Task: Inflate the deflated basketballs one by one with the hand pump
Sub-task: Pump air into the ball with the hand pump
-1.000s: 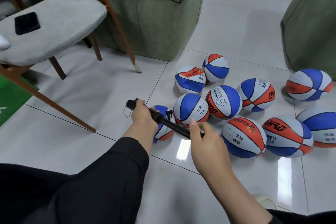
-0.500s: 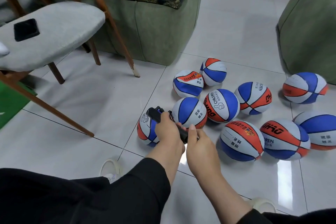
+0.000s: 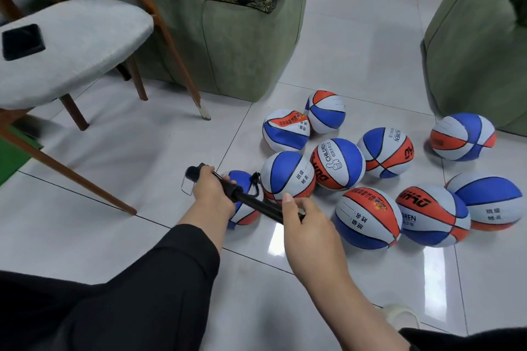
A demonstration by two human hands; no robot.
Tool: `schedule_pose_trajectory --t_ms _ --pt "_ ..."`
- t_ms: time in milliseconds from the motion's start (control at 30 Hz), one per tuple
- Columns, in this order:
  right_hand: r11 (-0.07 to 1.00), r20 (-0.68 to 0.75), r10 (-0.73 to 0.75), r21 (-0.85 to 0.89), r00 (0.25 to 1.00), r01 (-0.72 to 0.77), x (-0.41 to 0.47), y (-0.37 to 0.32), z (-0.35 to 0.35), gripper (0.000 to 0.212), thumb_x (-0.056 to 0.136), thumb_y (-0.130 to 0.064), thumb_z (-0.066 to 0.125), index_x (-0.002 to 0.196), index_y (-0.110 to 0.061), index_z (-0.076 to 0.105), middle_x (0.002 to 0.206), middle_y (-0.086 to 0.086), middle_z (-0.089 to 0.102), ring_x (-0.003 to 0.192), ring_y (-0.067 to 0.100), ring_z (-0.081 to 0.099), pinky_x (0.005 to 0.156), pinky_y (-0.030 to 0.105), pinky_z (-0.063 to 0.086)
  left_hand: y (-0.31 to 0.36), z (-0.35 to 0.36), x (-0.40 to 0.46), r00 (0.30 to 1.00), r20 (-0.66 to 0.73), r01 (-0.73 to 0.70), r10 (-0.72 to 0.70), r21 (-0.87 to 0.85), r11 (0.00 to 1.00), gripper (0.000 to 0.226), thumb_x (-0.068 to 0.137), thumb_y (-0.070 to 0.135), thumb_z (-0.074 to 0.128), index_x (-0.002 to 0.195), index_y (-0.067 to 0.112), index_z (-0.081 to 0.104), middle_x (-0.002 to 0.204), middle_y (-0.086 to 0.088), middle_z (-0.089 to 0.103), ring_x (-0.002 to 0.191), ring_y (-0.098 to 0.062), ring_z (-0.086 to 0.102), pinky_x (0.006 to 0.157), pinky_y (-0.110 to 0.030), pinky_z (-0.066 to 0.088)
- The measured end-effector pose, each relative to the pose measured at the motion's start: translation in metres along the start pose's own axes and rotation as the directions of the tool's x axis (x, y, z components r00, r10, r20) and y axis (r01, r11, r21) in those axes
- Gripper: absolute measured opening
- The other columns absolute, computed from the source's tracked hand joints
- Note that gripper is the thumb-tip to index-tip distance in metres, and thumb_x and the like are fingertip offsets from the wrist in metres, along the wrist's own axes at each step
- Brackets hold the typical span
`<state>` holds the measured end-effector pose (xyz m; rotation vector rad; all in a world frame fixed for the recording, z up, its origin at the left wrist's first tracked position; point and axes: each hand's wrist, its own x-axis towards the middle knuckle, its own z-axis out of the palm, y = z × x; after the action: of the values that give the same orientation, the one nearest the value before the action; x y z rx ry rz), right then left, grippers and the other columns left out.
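Observation:
A black hand pump is held low over the floor tiles, its handle drawn out to the left. My left hand grips the handle end. My right hand grips the barrel's other end. Under the pump lies a small red, white and blue basketball, partly hidden by my left hand; a short black hose runs to its top. Several more basketballs of the same colours lie to the right, the nearest touching the first.
A grey cushioned chair on wooden legs stands at the left, one leg tip near my left arm. A green sofa is behind, another green seat at the right. A green mat edge shows far left.
The pump handle was pushed in half a second ago with both hands close together. Now my left hand has drawn it back out to the left. My right hand stayed on the barrel.

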<state>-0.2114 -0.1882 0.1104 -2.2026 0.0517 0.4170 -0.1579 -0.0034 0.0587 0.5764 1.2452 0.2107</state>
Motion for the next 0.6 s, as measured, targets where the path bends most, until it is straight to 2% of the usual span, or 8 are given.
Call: schedule_pose_trajectory --t_ms 100,200,333,467,600 --pt "0.999 -0.027 0.019 -0.025 0.999 -0.02 0.004 0.002 0.005 0.032 0.104 -0.058 0.032 0.103 -0.034 0.053 0.077 -0.013 0.055 0.086 0.019 0.055 0.074 0.035 0.044 -0.021 0.002 -0.012 0.998 0.035 0.06 -0.06 0.004 0.998 0.017 0.095 0.031 0.062 0.091 0.016 0.055 0.062 0.001 0.055 0.05 -0.016 0.05 0.052 -0.024 0.051" --pt "0.998 -0.07 0.056 -0.004 0.996 -0.057 0.009 0.008 0.011 0.034 0.104 -0.055 0.03 0.097 -0.03 0.053 0.078 -0.008 0.059 0.086 0.024 0.058 0.075 0.038 0.047 -0.042 0.015 -0.03 0.993 0.101 0.065 -0.064 -0.004 0.998 0.024 0.092 0.037 0.065 0.084 0.017 0.055 0.054 0.004 0.052 0.046 -0.015 0.049 0.06 -0.026 0.051" --pt "0.993 -0.12 0.078 0.101 0.99 -0.066 0.016 0.01 0.017 0.043 0.104 -0.053 0.029 0.097 -0.025 0.062 0.082 -0.007 0.065 0.086 0.024 0.061 0.077 0.041 0.051 -0.061 0.03 -0.047 0.984 0.172 -0.061 0.048 0.072 0.996 0.028 0.092 0.041 0.061 0.088 0.014 0.056 0.053 0.001 0.054 0.044 -0.017 0.05 0.052 -0.024 0.048" --pt "0.982 -0.13 0.102 0.172 0.986 -0.079 0.02 0.015 0.02 0.047 0.104 -0.054 0.029 0.096 -0.023 0.064 0.084 -0.005 0.069 0.086 0.021 0.064 0.081 0.044 0.055 -0.068 0.033 -0.055 0.982 0.13 -0.152 0.135 0.131 0.98 0.032 0.092 0.041 0.056 0.1 0.01 0.057 0.058 -0.002 0.057 0.044 -0.019 0.052 0.055 -0.029 0.051" --pt "0.995 -0.063 0.019 0.099 0.998 -0.012 0.017 0.009 0.018 0.042 0.102 -0.056 0.033 0.107 -0.028 0.063 0.092 -0.009 0.068 0.092 0.02 0.063 0.079 0.038 0.051 -0.055 0.029 -0.05 0.987 0.156 -0.055 0.043 0.074 0.996 0.026 0.092 0.036 0.062 0.092 0.01 0.058 0.056 -0.002 0.054 0.043 -0.019 0.048 0.052 -0.027 0.049"
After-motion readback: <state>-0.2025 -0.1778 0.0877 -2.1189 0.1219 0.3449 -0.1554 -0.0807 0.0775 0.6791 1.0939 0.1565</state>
